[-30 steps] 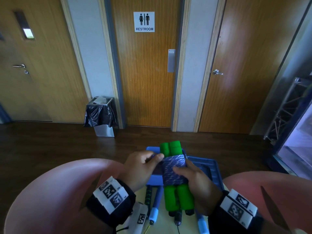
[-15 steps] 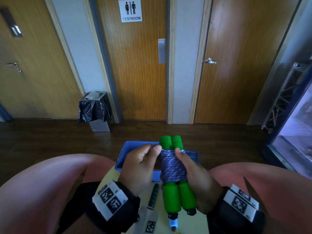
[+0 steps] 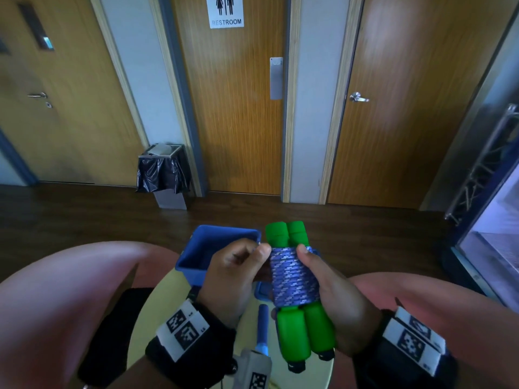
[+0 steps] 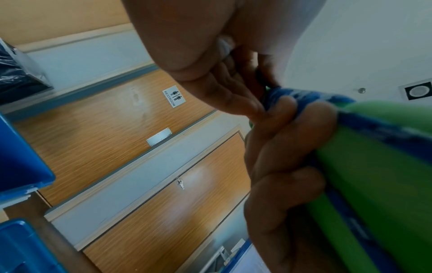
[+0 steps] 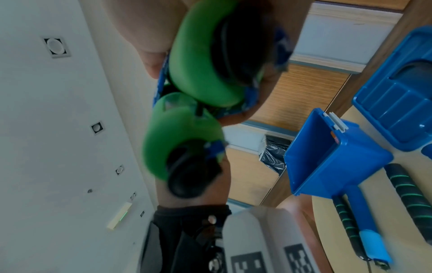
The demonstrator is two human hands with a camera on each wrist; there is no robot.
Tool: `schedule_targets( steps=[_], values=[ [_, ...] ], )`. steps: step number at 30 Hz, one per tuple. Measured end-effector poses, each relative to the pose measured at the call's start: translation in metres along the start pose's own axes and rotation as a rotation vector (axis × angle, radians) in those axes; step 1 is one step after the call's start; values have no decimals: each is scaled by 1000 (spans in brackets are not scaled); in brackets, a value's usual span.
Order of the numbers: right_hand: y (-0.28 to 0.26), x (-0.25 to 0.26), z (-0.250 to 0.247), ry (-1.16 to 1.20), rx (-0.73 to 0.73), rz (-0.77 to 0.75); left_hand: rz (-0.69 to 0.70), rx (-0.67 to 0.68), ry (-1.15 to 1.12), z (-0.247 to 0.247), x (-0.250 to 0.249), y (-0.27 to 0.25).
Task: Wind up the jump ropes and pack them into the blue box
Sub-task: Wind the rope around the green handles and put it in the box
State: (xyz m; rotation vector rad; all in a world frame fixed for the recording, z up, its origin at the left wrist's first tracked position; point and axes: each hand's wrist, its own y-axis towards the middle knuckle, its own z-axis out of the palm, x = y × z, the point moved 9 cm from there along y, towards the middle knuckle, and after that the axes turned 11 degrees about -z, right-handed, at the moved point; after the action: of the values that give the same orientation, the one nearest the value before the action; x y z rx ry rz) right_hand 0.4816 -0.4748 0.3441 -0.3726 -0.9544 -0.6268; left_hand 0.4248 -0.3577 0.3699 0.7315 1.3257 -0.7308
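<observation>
Above table (image 3: 157,299), right hand (image 3: 339,307) grasps wound jump rope (image 3: 295,279); left hand (image 3: 233,279) pinches its cord.

Dim indoor light; glare sheen on right door (image 3: 415,80); wide-angle bending at edges; wrist views blurred close-up.
</observation>
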Motion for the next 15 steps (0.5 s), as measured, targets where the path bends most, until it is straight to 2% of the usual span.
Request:
schedule_targets(
  steps=[3,7,9,11,13,15],
  values=[
    [-4,2,0,68,27,63,-85,59,-203,14,9,3],
    [-9,8,16,157,167,92,-159,288,-481,44,2,-6],
    [-14,6,26,207,272,132,-164,404,-512,56,-4,-12],
    [-17,8,34,260,340,147,-185,466,-486,63,-6,-17],
    [-15,5,34,313,301,148,-208,491,-445,65,-5,-20],
    [-8,1,21,265,178,130,-221,492,-453,64,-5,-19]
  ],
)
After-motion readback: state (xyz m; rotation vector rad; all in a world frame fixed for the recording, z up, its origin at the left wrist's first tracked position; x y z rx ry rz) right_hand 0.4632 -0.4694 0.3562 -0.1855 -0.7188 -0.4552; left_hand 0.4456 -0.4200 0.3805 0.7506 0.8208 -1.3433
